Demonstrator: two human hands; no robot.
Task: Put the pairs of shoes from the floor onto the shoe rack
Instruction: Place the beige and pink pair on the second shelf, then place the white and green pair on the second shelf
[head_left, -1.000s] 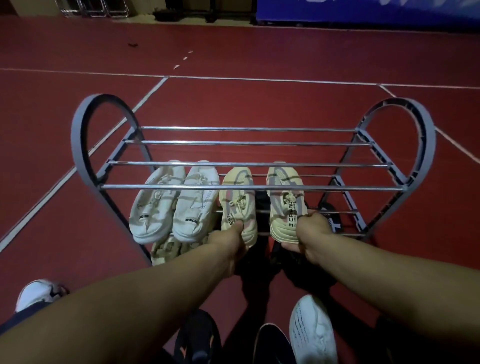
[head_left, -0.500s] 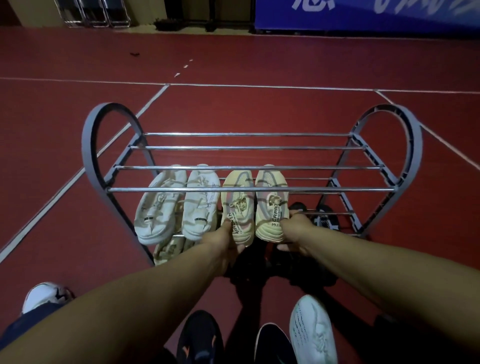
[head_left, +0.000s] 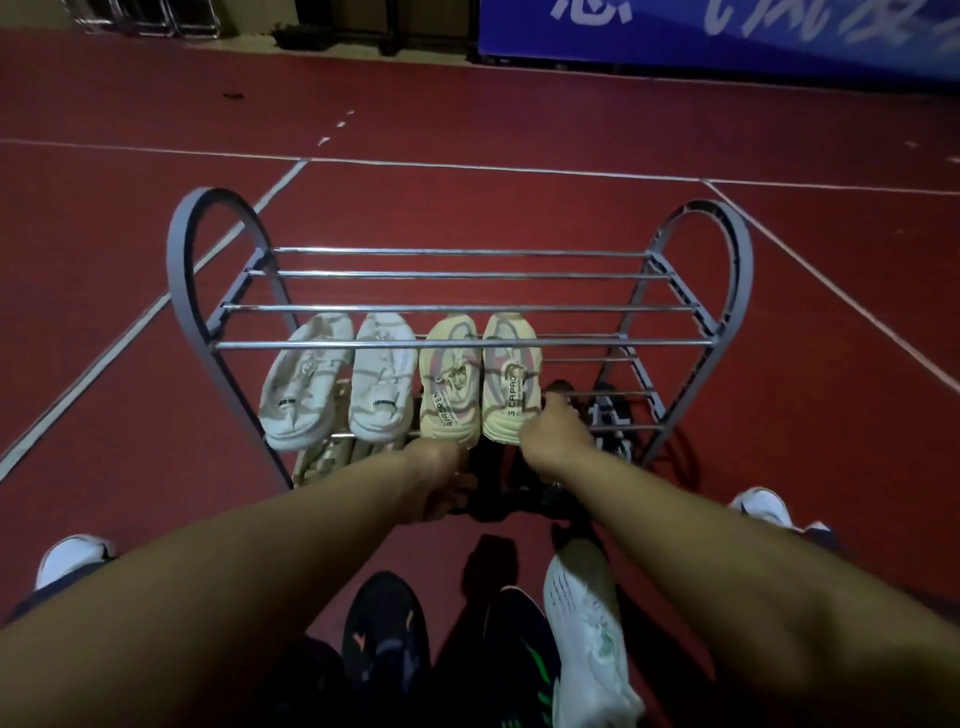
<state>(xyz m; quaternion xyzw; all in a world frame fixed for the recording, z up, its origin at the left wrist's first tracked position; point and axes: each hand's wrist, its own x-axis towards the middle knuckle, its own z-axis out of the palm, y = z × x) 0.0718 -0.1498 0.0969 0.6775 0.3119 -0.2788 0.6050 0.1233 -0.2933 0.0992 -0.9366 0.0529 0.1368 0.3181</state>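
Both arms extended toward 12 o'clock: right hand (head_left: 558, 434) fingers curled against cream shoe (head_left: 509, 384) heel; left hand (head_left: 441, 480) grip indeterminable

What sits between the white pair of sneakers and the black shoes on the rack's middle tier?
The cream-yellow pair of sneakers, side by side, touching the white pair of sneakers; the right hand is beside the black shoes. Head view.

Two shoe pairs (head_left: 400, 384) side by side on the rack's (head_left: 457, 343) middle tier (left half), loose shoes (head_left: 587, 634) on floor in front.
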